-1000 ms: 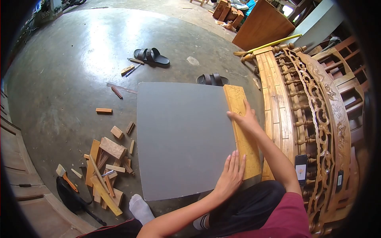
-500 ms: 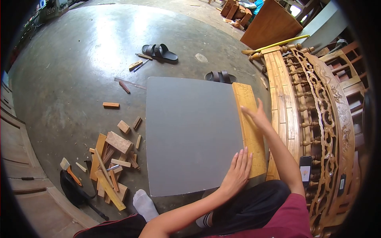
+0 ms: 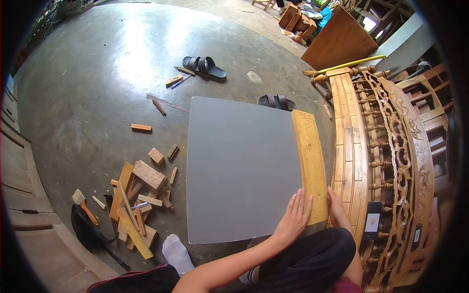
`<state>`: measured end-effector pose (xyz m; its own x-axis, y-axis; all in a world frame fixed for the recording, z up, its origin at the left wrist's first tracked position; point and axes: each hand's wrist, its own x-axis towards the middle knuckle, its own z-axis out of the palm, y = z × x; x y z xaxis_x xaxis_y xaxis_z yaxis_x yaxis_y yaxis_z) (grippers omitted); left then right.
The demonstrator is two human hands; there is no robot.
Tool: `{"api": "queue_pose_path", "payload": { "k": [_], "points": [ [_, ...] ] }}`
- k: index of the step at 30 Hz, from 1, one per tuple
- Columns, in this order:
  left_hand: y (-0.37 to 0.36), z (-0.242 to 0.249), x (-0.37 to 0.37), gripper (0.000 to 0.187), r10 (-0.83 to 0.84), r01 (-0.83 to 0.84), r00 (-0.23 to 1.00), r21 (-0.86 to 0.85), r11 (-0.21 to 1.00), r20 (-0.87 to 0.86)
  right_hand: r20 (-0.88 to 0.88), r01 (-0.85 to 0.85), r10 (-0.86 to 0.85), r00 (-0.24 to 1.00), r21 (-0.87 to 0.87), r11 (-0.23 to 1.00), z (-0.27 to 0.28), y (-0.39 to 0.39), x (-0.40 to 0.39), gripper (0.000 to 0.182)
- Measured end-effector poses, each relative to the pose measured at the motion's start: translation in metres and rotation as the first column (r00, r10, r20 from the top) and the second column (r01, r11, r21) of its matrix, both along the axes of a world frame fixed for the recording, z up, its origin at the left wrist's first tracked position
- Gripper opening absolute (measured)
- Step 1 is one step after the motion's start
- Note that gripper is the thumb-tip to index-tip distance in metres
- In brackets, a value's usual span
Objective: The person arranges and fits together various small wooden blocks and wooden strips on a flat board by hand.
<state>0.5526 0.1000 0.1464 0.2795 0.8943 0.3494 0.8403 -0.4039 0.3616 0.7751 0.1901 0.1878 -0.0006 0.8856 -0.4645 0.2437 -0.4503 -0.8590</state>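
A grey flat board (image 3: 244,166) lies before me, with a yellowish wooden plank (image 3: 311,151) along its right side. My left hand (image 3: 291,217) rests flat, fingers stretched out, across the seam between the board and the plank's lower part. Against the plank's outer right edge, near its lower end, is my right hand (image 3: 338,209). Its visible fingers are stretched upward along that edge; some of the hand is hidden behind my raised knee.
Wood offcuts (image 3: 141,195) are piled left of the board, near a paintbrush (image 3: 85,207) and black bag (image 3: 90,234). A handsaw (image 3: 160,106) and sandals (image 3: 205,67) lie beyond. On the right stands a carved wooden bench (image 3: 347,136) with a phone (image 3: 372,219) on it.
My right hand has come down from above the plank's middle to its lower right edge. My left hand stays in place. The view has shifted slightly.
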Motion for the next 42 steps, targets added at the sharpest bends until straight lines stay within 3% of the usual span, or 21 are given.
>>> {"api": "queue_pose_path", "payload": {
  "k": [4, 16, 25, 31, 42],
  "points": [
    [0.000, 0.001, 0.000, 0.089, -0.008, 0.008, 1.000, -0.006, 1.000, -0.011, 0.088, 0.096, -0.089, 0.992, -0.076, 0.992, 0.011, -0.039, 0.016, 0.059],
    [-0.002, 0.002, 0.003, 0.102, -0.011, 0.010, 1.000, -0.022, 1.000, -0.018, 0.237, -0.064, 0.119, 0.964, -0.227, 0.972, 0.042, -0.007, -0.021, 0.076],
    [-0.001, 0.003, 0.004, 0.097, -0.008, 0.007, 0.999, -0.031, 1.000, -0.047, 0.256, -0.016, 0.094, 0.962, -0.290, 0.957, 0.045, 0.006, -0.023, 0.068],
    [0.000, 0.002, 0.006, 0.102, 0.005, -0.006, 0.999, -0.025, 1.000, -0.037, 0.212, 0.047, 0.005, 0.977, -0.243, 0.969, 0.037, 0.000, -0.015, 0.051],
    [-0.002, 0.007, 0.002, 0.113, -0.034, 0.036, 0.999, -0.072, 0.997, 0.028, 0.213, 0.036, 0.020, 0.977, -0.252, 0.967, 0.036, 0.002, -0.010, 0.048]
  ]
}}
